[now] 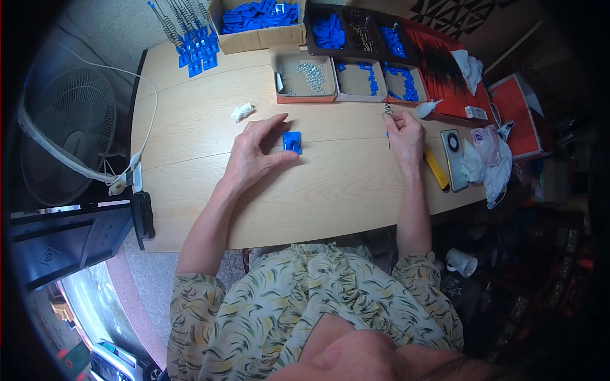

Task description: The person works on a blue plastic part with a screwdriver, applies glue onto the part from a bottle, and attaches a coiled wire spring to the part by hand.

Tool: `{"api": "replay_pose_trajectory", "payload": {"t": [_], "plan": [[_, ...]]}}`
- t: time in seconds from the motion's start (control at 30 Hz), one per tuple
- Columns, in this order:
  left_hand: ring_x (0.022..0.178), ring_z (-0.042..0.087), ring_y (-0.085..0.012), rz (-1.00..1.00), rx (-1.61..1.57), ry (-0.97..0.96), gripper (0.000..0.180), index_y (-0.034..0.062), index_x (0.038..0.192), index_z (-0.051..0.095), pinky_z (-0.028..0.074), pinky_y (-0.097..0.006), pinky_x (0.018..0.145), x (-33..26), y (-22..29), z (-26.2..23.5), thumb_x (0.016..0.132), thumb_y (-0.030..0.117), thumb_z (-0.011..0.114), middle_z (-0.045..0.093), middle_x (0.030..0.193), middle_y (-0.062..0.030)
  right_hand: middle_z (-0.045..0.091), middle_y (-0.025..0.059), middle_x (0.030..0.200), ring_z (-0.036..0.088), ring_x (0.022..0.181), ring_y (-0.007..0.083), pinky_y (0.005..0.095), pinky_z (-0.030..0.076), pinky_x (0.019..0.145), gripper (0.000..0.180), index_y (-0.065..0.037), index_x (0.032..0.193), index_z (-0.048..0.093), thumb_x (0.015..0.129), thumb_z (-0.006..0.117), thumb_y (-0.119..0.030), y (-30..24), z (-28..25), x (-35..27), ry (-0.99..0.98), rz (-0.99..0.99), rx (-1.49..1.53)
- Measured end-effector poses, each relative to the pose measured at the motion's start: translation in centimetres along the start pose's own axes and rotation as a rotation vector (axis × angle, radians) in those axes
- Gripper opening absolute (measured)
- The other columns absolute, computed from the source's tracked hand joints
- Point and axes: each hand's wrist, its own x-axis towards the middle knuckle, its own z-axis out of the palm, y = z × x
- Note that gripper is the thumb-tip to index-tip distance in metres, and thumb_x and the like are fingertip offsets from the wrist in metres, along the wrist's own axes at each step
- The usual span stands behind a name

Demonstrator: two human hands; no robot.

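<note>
A small blue plastic block (pixel 291 141) sits on the table just right of my left hand (pixel 253 151). The left thumb reaches along the block's lower edge while the fingers stay spread above and to its left; whether the thumb touches it I cannot tell. Farther right, my right hand (pixel 405 134) is closed in a pinch on a small coiled metal spring (pixel 388 108), which sticks up beyond the fingertips. A sliver of something blue shows beside that hand, mostly hidden. Left of centre lies a crumpled white wad (pixel 242 112).
Boxes of blue parts (pixel 257 41) and a carton of small clear pieces (pixel 298 98) line the far edge. Finished-looking blue pieces with springs (pixel 198 54) stand far left. At right lie a yellow cutter (pixel 436 171), a phone (pixel 454 159) and tissues (pixel 499 168). A fan (pixel 73 136) stands left.
</note>
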Motion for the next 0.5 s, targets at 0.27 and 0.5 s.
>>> {"api": "replay_pose_trajectory", "payload": {"t": [0.27,0.5], "plan": [[0.108,0.069,-0.0197,-0.086,-0.223,0.053,0.046,0.0008,0.134,0.061,0.054,-0.033,0.097,0.6,-1.5,0.7,0.095,0.022,0.072,0.073,0.114,-0.0123,0.072,0.0106,0.075,0.068,0.068,0.0189,0.0344,0.052,0.064,0.028,0.002,0.093,0.07,0.089,0.074,-0.026,0.0,0.5,0.2,0.033,-0.017,-0.005],[0.098,0.072,-0.0162,-0.048,-0.268,0.159,0.03,-0.0006,0.122,0.068,0.057,-0.029,0.088,1.2,-2.6,0.7,0.097,0.015,0.068,0.075,0.103,-0.0123,0.072,0.0094,0.074,0.066,0.065,0.0153,0.0314,0.052,0.064,0.03,0.001,0.091,0.072,0.087,0.077,-0.029,-1.7,0.0,-0.4,0.002,0.071,0.02]]}}
